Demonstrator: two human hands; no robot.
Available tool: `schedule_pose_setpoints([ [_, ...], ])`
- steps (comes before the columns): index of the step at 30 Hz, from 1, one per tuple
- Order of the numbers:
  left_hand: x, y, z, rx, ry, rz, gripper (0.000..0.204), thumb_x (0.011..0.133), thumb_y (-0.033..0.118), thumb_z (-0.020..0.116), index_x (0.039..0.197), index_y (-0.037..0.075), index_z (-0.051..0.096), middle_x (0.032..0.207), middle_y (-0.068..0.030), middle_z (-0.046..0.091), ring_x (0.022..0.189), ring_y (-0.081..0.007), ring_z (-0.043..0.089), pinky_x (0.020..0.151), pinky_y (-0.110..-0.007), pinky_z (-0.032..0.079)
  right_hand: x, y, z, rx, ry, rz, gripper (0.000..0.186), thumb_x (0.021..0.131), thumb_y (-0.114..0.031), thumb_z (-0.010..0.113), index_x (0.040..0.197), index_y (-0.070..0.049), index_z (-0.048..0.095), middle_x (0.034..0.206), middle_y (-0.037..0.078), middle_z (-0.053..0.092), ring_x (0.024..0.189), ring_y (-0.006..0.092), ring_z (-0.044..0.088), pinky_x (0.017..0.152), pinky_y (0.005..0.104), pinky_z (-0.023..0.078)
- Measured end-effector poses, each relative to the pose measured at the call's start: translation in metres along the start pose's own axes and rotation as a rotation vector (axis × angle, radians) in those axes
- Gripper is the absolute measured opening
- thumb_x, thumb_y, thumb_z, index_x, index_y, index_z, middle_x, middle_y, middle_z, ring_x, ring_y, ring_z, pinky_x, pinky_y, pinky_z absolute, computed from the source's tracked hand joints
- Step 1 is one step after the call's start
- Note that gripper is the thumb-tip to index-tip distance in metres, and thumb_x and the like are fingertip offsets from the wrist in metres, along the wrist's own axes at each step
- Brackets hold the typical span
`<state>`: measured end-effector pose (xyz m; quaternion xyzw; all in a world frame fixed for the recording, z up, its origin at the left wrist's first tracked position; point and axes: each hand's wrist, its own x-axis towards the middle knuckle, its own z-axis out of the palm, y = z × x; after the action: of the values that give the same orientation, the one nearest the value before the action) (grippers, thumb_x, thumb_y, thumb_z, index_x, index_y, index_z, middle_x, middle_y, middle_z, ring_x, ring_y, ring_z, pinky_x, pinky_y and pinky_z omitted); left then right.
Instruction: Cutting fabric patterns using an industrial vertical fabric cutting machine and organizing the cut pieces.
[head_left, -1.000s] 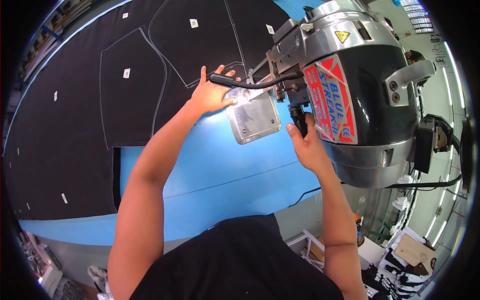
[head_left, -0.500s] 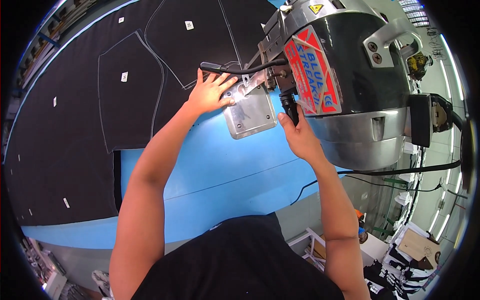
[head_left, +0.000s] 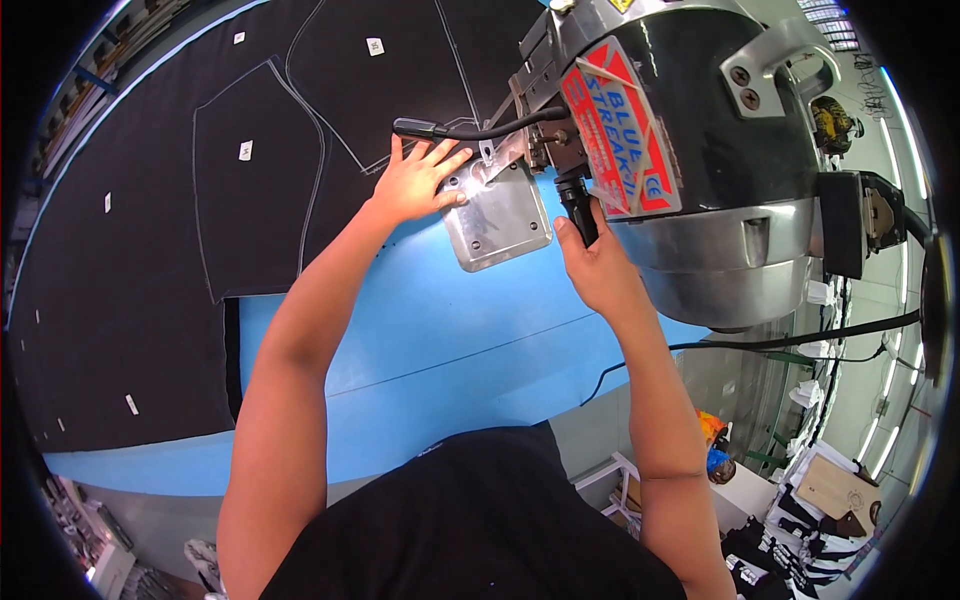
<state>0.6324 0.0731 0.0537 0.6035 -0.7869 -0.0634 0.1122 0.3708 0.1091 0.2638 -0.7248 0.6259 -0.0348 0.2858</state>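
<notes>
Head view: a blue table (head_left: 470, 350) runs under a broad black cloth (head_left: 130, 260), which spreads left of and beyond the left hand and passes beneath it. Pale lines mark shapes on the cloth. At the right stands the machine (head_left: 740, 130), its large dark and silver body well apart from the left hand and just beyond the right hand. Its metal plate (head_left: 500, 225) lies between the two hands, a corner by the left thumb. The left hand (head_left: 412, 183) is laid flat at the cloth's near edge, fingers spread apart, thumb reaching over the plate's left side; whether the thumb touches the metal cannot be told. The right hand (head_left: 597, 265) is wrapped around the machine's black grip (head_left: 577, 205), most fingers hidden. A slim lamp (head_left: 415, 128) sits just past the left fingertips. Smallest are white labels (head_left: 246, 151) dotted over the cloth.
</notes>
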Motion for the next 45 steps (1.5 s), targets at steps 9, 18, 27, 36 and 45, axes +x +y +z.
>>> schedule_pose_setpoints([
  [9, 0.001, 0.001, 0.0, 0.01, -0.028, -0.012, 0.078, 0.094, 0.071, 0.05, 0.159, 0.03, 0.037, 0.166, -0.0019, 0.033, 0.152, -0.0312, 0.03, 0.121, -0.074, 0.004, -0.009, -0.017, -0.004, -0.072, 0.096, 0.081, 0.075, 0.097, -0.061, 0.052, 0.152, -0.011, 0.046, 0.125, 0.025, 0.067, 0.121, 0.047, 0.061, 0.104, 0.0486, 0.048],
  [18, 0.0, -0.001, 0.003, 0.012, 0.033, 0.005, 0.078, 0.094, 0.07, 0.051, 0.159, 0.03, 0.037, 0.166, -0.0025, 0.035, 0.151, -0.031, 0.032, 0.12, -0.074, 0.003, -0.004, -0.007, -0.003, -0.004, 0.045, 0.102, 0.079, 0.095, -0.064, 0.055, 0.152, -0.01, 0.046, 0.112, 0.021, 0.071, 0.115, 0.0423, 0.066, 0.102, 0.0463, 0.048],
  [27, 0.001, -0.003, 0.006, -0.009, 0.018, -0.002, 0.076, 0.094, 0.069, 0.051, 0.159, 0.031, 0.038, 0.166, -0.0025, 0.035, 0.151, -0.0308, 0.033, 0.12, -0.073, -0.001, -0.003, -0.004, -0.002, -0.009, 0.068, 0.052, 0.082, 0.095, -0.065, 0.055, 0.153, -0.008, 0.044, 0.111, 0.022, 0.071, 0.114, 0.0417, 0.066, 0.102, 0.0453, 0.048],
  [36, -0.001, -0.002, 0.006, 0.017, 0.042, 0.007, 0.077, 0.094, 0.07, 0.051, 0.158, 0.031, 0.039, 0.166, -0.0019, 0.035, 0.15, -0.0313, 0.034, 0.12, -0.073, -0.001, 0.0, -0.008, -0.003, 0.0, 0.026, 0.073, 0.079, 0.096, -0.064, 0.053, 0.153, -0.01, 0.045, 0.109, 0.022, 0.072, 0.114, 0.0422, 0.066, 0.102, 0.0454, 0.047],
  [45, 0.0, 0.003, -0.001, 0.069, -0.027, 0.004, 0.08, 0.094, 0.071, 0.051, 0.161, 0.03, 0.034, 0.169, 0.0028, 0.029, 0.158, -0.0293, 0.019, 0.12, -0.075, 0.004, 0.002, -0.008, -0.001, 0.027, 0.082, 0.006, 0.079, 0.097, -0.067, 0.052, 0.152, -0.011, 0.046, 0.122, 0.025, 0.068, 0.123, 0.0446, 0.062, 0.105, 0.0467, 0.046],
])
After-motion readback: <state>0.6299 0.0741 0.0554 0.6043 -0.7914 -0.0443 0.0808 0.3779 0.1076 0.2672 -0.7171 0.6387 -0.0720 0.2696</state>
